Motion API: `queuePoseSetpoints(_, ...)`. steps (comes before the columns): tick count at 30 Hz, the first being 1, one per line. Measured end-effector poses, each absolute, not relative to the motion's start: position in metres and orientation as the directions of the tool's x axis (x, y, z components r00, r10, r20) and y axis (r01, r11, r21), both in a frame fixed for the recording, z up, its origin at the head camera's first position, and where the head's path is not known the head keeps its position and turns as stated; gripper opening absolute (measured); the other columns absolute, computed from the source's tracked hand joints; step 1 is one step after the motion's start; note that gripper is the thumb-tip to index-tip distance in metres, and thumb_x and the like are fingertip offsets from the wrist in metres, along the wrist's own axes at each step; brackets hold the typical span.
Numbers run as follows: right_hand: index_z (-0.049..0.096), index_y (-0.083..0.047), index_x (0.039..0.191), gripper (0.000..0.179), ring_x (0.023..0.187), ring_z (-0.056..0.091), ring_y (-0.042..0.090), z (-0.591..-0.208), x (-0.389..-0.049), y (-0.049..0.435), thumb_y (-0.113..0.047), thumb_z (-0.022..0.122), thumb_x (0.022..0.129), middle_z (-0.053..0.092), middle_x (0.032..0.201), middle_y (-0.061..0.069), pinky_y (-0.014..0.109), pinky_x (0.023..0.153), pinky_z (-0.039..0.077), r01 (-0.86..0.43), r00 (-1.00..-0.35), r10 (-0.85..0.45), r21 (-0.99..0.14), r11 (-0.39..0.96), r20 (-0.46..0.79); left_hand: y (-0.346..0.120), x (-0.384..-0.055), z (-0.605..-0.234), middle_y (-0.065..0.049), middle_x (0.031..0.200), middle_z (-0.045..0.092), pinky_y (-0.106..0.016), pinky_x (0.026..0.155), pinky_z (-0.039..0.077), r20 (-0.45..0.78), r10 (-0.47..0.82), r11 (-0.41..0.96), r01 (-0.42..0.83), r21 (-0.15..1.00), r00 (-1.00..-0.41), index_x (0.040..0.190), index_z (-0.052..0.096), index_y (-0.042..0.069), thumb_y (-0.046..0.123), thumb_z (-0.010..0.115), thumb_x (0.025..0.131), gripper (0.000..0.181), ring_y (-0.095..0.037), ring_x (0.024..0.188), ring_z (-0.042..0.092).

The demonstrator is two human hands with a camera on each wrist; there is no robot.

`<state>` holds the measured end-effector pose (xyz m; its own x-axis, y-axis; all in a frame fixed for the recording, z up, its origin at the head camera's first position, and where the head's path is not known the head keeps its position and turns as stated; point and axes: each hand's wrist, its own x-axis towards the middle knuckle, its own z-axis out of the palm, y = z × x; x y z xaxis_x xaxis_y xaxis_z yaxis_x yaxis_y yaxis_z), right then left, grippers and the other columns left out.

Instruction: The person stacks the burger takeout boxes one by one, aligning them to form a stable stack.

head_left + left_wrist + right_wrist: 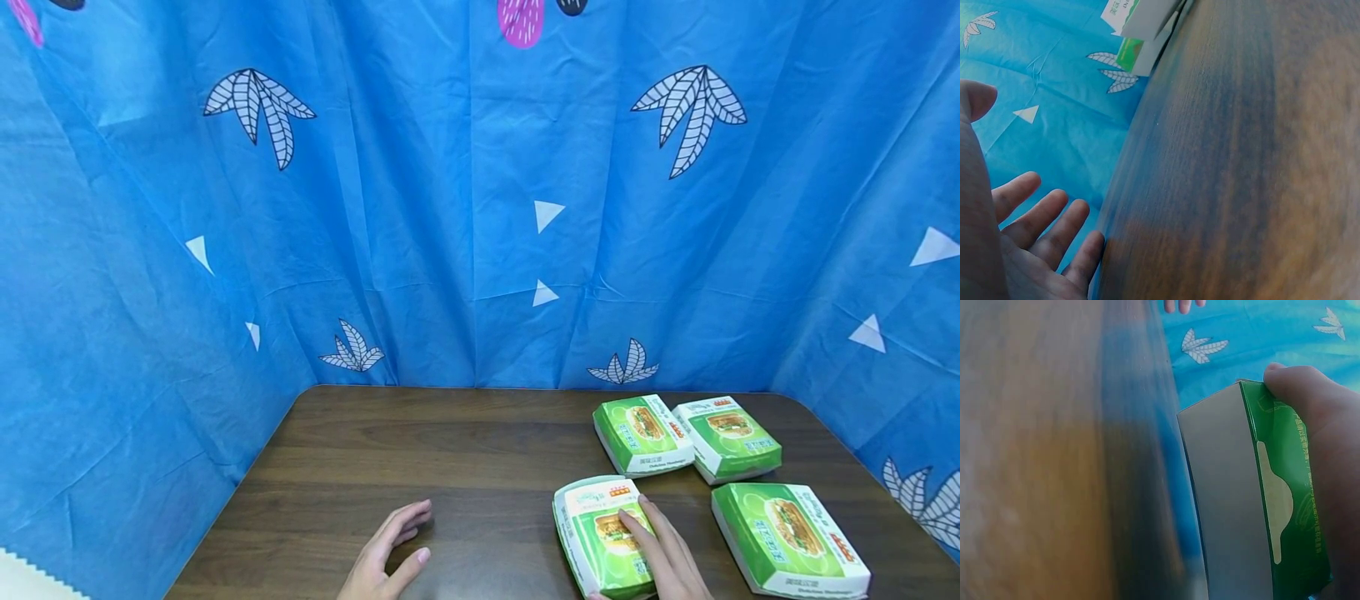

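A green and white burger box (pixel 592 533) with a burger picture on its lid sits right of the table's middle. My right hand (pixel 671 550) grips it from the near right, fingers over its lid and right side, thumb by the near edge. In the right wrist view the thumb (pixel 1300 387) lies along the green side of the box (pixel 1229 481); the other fingers are hidden there. My left hand (pixel 386 554) hovers left of the box with nothing in it, thumb and fingers apart. Its fingers (pixel 1060 225) are spread and slightly bent in the left wrist view.
Three more burger boxes stand to the right: one at the back (pixel 643 433), one beside it (pixel 727 437), and one nearer the right edge (pixel 787 537). Beneath them is a dark wooden table (pixel 450 442). A blue patterned curtain (pixel 420 208) encloses its back and sides.
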<state>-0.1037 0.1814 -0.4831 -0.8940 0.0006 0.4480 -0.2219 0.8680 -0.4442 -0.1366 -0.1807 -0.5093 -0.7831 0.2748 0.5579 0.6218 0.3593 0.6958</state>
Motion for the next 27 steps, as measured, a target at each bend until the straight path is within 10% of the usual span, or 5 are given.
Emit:
queuePoseSetpoints(9,0.047,-0.024,0.142,0.092,0.139,0.022,0.003,-0.496,-0.106,0.19,-0.046,0.087,0.062,0.036,0.152,0.009,0.007,0.101,0.013,-0.451,-0.791,-0.171,-0.372,0.811,0.587,-0.18,-0.136,-0.508,-0.015,0.127,0.059,-0.026,0.093,0.049,0.542,0.253,0.357,0.598,0.718,-0.802,0.135,0.05,0.003,0.003,0.062,0.088,0.048,-0.021,0.116,0.058)
queuePoseSetpoints(18,0.026,-0.038,0.147,0.11,0.13,0.025,0.035,-0.468,-0.092,0.179,-0.085,0.065,0.055,0.017,0.155,0.01,0.072,0.089,0.031,-0.168,-0.984,-0.122,-0.463,0.87,0.127,-0.178,-0.129,-0.502,-0.013,0.133,0.055,-0.026,0.096,0.047,0.351,0.223,0.348,0.41,0.843,-0.91,0.138,0.048,0.006,0.011,0.059,0.094,0.045,-0.02,0.119,0.057)
queuePoseSetpoints(27,0.034,-0.037,0.144,0.101,0.128,0.034,0.03,-0.479,-0.097,0.18,-0.071,0.076,0.059,0.027,0.153,0.004,0.059,0.088,0.037,-0.297,-0.934,-0.169,-0.422,0.857,0.314,-0.182,-0.13,-0.506,-0.016,0.14,0.047,-0.023,0.102,0.041,0.263,0.29,0.297,0.348,0.889,-0.92,0.144,0.039,0.008,0.017,0.05,0.101,0.045,-0.012,0.126,0.049)
